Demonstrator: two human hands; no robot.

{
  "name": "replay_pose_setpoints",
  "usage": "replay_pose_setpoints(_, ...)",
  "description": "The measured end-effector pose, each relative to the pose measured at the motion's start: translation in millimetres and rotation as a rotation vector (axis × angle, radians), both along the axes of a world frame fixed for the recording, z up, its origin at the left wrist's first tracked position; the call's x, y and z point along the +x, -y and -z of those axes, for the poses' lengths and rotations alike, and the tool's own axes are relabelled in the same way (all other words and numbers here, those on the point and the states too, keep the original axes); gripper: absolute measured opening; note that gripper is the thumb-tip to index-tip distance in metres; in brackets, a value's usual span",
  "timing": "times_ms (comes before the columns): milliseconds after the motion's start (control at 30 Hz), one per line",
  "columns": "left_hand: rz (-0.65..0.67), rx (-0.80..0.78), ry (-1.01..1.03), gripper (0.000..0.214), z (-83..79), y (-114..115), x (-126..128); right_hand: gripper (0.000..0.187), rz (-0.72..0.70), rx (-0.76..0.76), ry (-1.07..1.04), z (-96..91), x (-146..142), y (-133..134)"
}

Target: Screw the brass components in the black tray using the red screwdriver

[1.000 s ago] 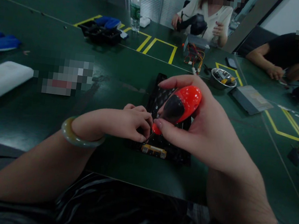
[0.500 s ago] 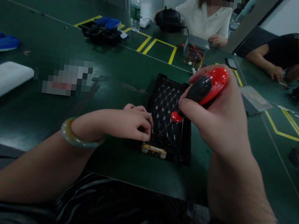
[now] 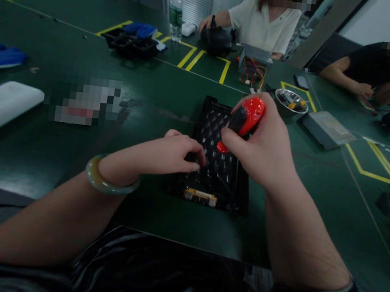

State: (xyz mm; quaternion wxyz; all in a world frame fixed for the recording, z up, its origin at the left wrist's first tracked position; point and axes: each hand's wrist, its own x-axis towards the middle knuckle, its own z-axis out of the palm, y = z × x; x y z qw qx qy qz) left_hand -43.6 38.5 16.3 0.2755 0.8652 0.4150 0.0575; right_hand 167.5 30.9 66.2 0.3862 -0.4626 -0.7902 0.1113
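Note:
A black rectangular device (image 3: 226, 178) with a quilted top and a small yellow connector (image 3: 200, 196) at its near edge lies on the green table (image 3: 150, 102). My right hand (image 3: 259, 146) is wrapped round a red and black screwdriver (image 3: 244, 119), tip pointing down onto the device. My left hand (image 3: 170, 155) rests on the device's left side with its fingers curled and the fingertips pressed on the top, near the screwdriver tip. A pale green bangle (image 3: 108, 180) circles my left wrist.
A metal bowl (image 3: 290, 103) with small parts and a grey flat drive (image 3: 327, 129) sit to the right. A black tray (image 3: 132, 43), a water bottle (image 3: 175, 6) and wired parts (image 3: 252, 70) lie farther back. Two other people sit across the table. A white case (image 3: 2, 106) lies left.
My right hand lifted the screwdriver up and right, then brought it back down and farther along the device. My left hand slid forward onto the device's top.

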Motion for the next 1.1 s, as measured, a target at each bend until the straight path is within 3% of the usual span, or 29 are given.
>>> replay_pose_setpoints(333,0.018,0.057,0.016,0.038,7.3,1.1,1.6,0.027,0.025,-0.025,-0.199,-6.4,5.4,-0.3)
replay_pose_setpoints(733,0.060,0.020,0.115,0.022,0.0,1.6,3.1,0.026,0.055,0.017,-0.276,-17.4,11.9,4.8)
replay_pose_setpoints(967,0.016,-0.039,0.185,0.020,-2.3,3.4,5.0,0.025,0.101,0.049,-0.250,-25.5,12.4,13.5)
replay_pose_setpoints(1100,-0.090,-0.067,0.215,0.023,-1.2,0.2,3.8,0.024,0.133,0.064,-0.192,-29.8,14.1,14.8)
